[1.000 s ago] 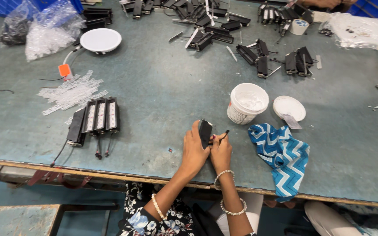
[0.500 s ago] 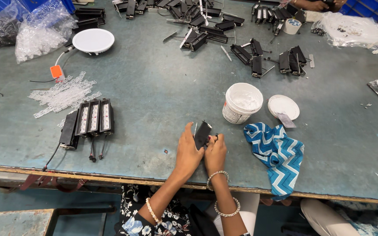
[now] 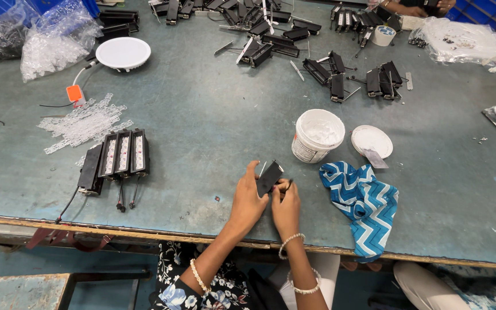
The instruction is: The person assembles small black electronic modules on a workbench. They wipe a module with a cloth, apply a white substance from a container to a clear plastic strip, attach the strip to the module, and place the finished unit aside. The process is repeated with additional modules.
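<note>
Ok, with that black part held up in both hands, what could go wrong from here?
1. The left hand and right hand hold the small black module above the table near its front edge; a slip could send it to the floor.
2. The open white tub, with white paste inside and its lid off, stands just beyond the hands; an elbow or reach might tip it.
3. The blue zigzag cloth hangs over the edge and could slide off.

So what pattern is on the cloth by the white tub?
Blue and white zigzag, on the cloth in the head view.
</note>
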